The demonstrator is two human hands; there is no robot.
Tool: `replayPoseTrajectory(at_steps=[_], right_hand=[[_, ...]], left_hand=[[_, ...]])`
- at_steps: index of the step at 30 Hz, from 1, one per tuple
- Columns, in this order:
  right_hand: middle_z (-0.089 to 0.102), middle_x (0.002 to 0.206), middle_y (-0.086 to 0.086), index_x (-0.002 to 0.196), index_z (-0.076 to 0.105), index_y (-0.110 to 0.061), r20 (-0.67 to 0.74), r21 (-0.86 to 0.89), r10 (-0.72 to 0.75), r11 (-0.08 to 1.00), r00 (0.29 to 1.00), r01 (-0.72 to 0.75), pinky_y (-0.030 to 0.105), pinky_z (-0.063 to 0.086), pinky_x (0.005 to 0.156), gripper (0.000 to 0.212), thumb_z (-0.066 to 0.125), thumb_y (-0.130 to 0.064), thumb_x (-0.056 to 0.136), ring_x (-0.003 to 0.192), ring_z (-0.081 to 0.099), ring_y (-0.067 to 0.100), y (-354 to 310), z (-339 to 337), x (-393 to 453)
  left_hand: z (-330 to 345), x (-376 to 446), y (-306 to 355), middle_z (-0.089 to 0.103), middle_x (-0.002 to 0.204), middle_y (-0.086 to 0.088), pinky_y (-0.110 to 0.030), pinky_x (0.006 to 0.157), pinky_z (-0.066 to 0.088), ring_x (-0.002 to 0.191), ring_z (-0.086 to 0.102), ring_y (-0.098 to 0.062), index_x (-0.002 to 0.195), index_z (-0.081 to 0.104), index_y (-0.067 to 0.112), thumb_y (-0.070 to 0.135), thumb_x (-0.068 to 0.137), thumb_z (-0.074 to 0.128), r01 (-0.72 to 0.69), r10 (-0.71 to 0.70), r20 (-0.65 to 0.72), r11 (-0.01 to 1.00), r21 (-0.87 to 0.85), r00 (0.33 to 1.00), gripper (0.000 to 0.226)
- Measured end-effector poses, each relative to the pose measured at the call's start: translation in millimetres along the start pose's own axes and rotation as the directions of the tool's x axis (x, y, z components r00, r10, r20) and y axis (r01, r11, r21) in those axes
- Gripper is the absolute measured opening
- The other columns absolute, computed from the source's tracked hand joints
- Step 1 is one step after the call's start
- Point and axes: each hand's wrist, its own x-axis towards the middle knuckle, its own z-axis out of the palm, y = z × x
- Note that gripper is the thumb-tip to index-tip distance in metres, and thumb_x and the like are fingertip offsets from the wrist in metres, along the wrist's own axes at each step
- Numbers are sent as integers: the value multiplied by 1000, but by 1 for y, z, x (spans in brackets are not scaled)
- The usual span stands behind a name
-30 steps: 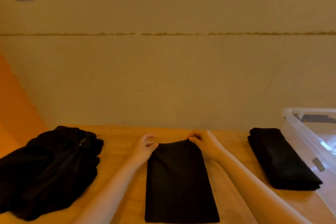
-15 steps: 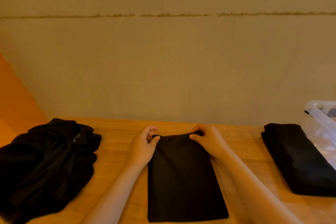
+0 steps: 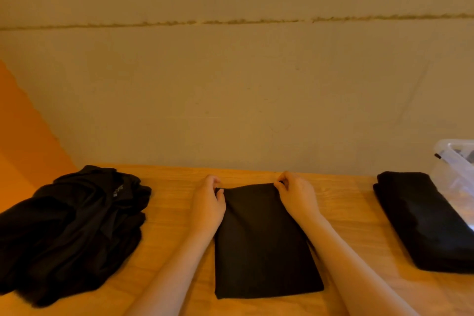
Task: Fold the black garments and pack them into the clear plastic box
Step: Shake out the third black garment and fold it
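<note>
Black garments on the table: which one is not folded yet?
The crumpled heap at the far left. The middle garment, pinched at its far corners by both hands, and the right one beside the clear box lie as flat rectangles.

Beige wall (image 3: 256, 84), wooden table (image 3: 174, 213), warm light

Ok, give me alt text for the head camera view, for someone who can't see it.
Both hands pinch the far corners of a half-folded black garment on a wooden table, left hand and right hand. An unfolded black pile lies left, a folded black stack right beside a clear plastic box.
</note>
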Motion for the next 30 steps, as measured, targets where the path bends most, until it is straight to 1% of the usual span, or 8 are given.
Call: replayPoseTrajectory(at_steps=[3, 6, 10, 13, 19, 24, 28, 30], right_hand=[[53, 87, -3, 99, 60, -9, 22, -32, -14, 999, 1000, 15, 13, 31, 55, 16, 52, -22, 94, 75, 48, 10, -3, -2, 0], [53, 100, 4, 102, 60, -7, -26, -180, -103, 979, 994, 96, 21, 43, 57, 14, 56, -15, 91, 76, 54, 17, -7, -9, -5], [57, 115, 6, 113, 63, -11, 45, -315, -394, 866, 918, 387, 33, 53, 74, 27, 60, -18, 87, 98, 60, 23, -23, -17, -28], [19, 155, -2, 147, 25, -18, 388, -307, -231, 880, 892, 362, 33, 16, 115, 55, 34, -42, 98, 143, 17, 16, -22, -16, -37], [-4, 157, -7, 149, 1, -21, 441, -341, -16, 922, 898, 184, 35, -1, 116, 112, -14, -72, 51, 143, -8, 7, -11, -14, -37], [-8, 157, 3, 148, -7, -13, 393, -406, 95, 910, 915, 80, 38, 0, 118, 81, 12, -65, 88, 144, -10, 16, -11, -23, -40], [-13, 155, -6, 148, -8, -22, 445, -348, -82, 902, 892, 256, 33, -6, 114, 92, -3, -70, 70, 138, -18, 7, -24, -33, -67], [-12, 156, -3, 148, -7, -21, 487, -314, -22, 928, 873, 199, 34, -4, 116, 79, 13, -65, 85, 141, -14, 10, -24, -38, -81]], left_hand=[[-5, -9, 9, 47, 133, -2, -29, 99, 41, 122, 45, -18, 131, 45, 16, 18, 94, 49, -118, 144, -41, 918, 380, 989, 38], [-3, -32, 32, 32, 148, 0, -33, 115, 22, 138, 27, -17, 141, 36, 17, 24, 97, 41, -342, 312, 141, 836, 429, 940, 45], [7, -56, 33, 9, 158, -2, -39, 118, 1, 146, 4, -17, 150, 14, 16, 43, 100, 23, -361, 163, 382, 764, 534, 910, 58], [6, -51, 21, -2, 159, -2, -41, 119, -1, 146, -6, -18, 151, 2, 16, 51, 98, 19, -246, 21, 376, 790, 562, 926, 66], [2, -48, 19, -8, 158, -2, -41, 118, -1, 145, -11, -19, 151, 1, 17, 61, 93, 25, -106, -86, 329, 846, 523, 940, 77], [-18, -55, 8, -13, 158, 1, -40, 117, -7, 143, -17, -16, 150, 0, 23, 59, 94, 25, -149, -6, 341, 893, 425, 940, 72], [-35, -85, 6, -18, 156, 5, -35, 115, -8, 142, -19, -12, 149, -8, 24, 56, 95, 26, -207, 64, 341, 891, 403, 938, 71], [-37, -96, 3, -15, 157, 1, -34, 117, -4, 144, -14, -14, 149, -9, 21, 54, 96, 27, -122, -23, 360, 918, 377, 933, 72]])
